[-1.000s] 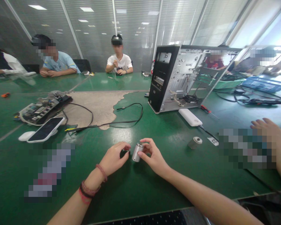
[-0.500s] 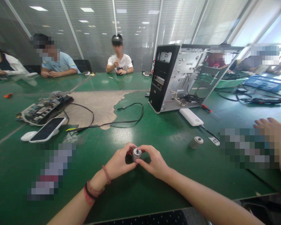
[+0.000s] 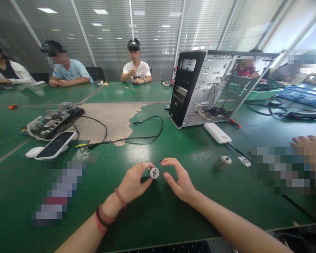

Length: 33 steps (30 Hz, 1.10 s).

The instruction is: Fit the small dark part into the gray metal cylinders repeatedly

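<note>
A small electric motor, a silver cylinder with a round end face and a central shaft, sits between the thumb and fingers of my left hand. Its end face points up and toward me. My right hand is just to the right of it, thumb and fingers apart, with a gap between them and the motor. A second motor of similar look stands upright on the green table, farther right. Bracelets circle my left wrist.
Beyond my hands stands an open computer case, with a white power bank and a screwdriver near it. A phone, a circuit board assembly and a black cable lie left. Other people sit around; someone's hand rests right.
My right hand has let go of the motor and drawn back to the right with its fingers parted. The motor, still in my left hand, has tilted its end face more toward me.
</note>
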Motion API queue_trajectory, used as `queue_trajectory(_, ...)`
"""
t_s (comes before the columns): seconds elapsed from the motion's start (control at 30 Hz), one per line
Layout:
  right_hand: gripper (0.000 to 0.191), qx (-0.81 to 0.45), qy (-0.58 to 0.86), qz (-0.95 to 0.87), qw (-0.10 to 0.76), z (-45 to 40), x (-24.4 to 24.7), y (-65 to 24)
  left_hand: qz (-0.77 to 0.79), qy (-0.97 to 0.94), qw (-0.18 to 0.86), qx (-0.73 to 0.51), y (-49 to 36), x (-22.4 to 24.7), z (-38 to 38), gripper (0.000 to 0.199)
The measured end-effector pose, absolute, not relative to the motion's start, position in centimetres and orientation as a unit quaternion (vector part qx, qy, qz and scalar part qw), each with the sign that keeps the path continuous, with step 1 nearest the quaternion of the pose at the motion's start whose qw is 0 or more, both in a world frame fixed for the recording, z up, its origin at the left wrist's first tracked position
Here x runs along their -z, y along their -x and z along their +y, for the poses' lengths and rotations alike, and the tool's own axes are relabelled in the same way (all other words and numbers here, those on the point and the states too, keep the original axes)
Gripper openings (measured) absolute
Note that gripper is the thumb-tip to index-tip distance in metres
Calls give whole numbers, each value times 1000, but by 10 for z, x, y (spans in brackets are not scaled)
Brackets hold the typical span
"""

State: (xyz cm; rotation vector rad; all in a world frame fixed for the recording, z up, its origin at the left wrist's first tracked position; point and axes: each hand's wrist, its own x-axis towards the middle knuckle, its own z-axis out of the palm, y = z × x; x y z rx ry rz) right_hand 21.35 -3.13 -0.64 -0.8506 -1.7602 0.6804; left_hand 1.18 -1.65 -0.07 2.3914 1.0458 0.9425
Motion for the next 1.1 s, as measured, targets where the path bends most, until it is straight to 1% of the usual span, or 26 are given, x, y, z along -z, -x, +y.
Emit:
queue_trajectory(0.17,19,-269,371,-731,505,-30,5,-214,344,-847,138,-381,-10,-1,-15,29)
queue_trajectory(0.37,16,-261,376,-744,486,-28,4,-214,343,-847,124,-386,-8,-3,-14,28)
queue_trajectory(0.63,18,-249,372,-751,485,-26,6,-215,333,-842,168,-390,-13,0,-17,28)
queue_trajectory(0.9,19,-252,369,-756,478,-26,5,-214,372,-783,277,-416,-13,-7,-18,31)
queue_trajectory(1.1,20,-255,369,-755,479,-27,5,-214,420,-785,285,-356,-14,-11,-17,30)
